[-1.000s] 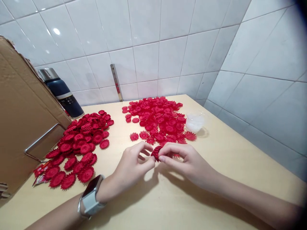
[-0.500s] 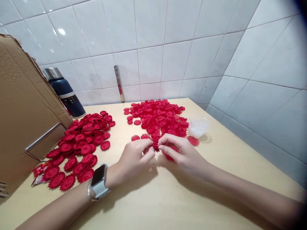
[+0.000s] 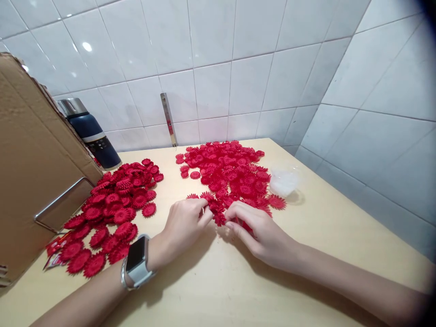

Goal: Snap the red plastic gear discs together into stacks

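Head view, looking down on a pale wooden table point(image 3: 306, 254) set into a white-tiled corner: two bare hands meet over its middle, at the near edge of a heap of red toothed discs point(image 3: 231, 175). Left hand point(image 3: 184, 225), a grey-strapped smartwatch point(image 3: 138, 261) on its wrist, curls its fingers narrowly, thumb and forefinger pinched on one red disc point(image 3: 218, 213) where it touches the heap's near rim. Right hand point(image 3: 260, 229) lies just beside that heap's near edge, fingers bent and closed on the same disc from the other side, with further red showing beneath the palm; whether those pieces are held cannot be told. Left of the heap, and well apart from it across bare table, spreads a second pile of red discs point(image 3: 112, 209), reaching toward the near left. A clear plastic cup point(image 3: 284, 181) stands just right of the heap, touching its outermost discs. Behind the second pile, far left of the heap, a dark blue flask point(image 3: 93, 136) with a steel cap stands upright against the wall, partly hidden by a cardboard box point(image 3: 34, 172) with a metal handle. A metal strip point(image 3: 169, 119) leans on the tiles just behind the heap's left end. Red wrappers point(image 3: 54, 247) lie at the second pile's near left corner.
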The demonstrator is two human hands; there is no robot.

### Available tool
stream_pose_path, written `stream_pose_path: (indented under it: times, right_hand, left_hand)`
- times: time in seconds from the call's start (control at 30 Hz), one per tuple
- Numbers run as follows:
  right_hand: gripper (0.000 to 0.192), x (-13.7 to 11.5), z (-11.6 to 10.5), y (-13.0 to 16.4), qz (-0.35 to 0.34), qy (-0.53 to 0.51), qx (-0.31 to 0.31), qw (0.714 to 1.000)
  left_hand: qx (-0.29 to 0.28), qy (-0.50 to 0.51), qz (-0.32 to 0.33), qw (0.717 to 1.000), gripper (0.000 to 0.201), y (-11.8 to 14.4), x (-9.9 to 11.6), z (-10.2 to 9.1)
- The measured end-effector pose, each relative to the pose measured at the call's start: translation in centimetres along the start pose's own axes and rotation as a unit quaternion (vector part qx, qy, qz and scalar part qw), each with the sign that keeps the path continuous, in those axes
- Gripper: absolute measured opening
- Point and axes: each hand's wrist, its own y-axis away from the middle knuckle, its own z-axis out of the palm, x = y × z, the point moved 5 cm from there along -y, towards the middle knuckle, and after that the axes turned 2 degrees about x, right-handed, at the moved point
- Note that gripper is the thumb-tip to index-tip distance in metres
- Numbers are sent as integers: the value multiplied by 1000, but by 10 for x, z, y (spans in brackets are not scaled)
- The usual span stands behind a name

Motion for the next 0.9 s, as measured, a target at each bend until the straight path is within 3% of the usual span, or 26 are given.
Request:
stream_pose_path:
  times: [0.2, 0.37, 0.5, 0.7, 0.77, 0.9]
  right_hand:
    - [17, -12, 3, 4, -87, 31, 13, 996]
    - [24, -40, 13, 10, -189, 118, 3, 975]
    - [26, -49, 17, 8, -224, 214, -2, 951]
    - [18, -40, -14, 0, -131, 164, 19, 978]
    - [15, -38, -17, 3, -99, 144, -27, 984]
    - [14, -31, -3, 16, -33, 108, -173, 978]
  left_hand:
    - [19, -58, -18, 998, 21, -4, -5, -1]
    - [72, -93, -78, 990, 25, -13, -32, -24]
    - [86, -68, -98, 989, 28, -16, -43, -36]
    - [-10, 78, -70, 994, 28, -14, -32, -27]
    - [-40, 133, -69, 988, 26, -11, -27, -22]
    - [-56, 214, -66, 973, 19, -2, -20, -15]
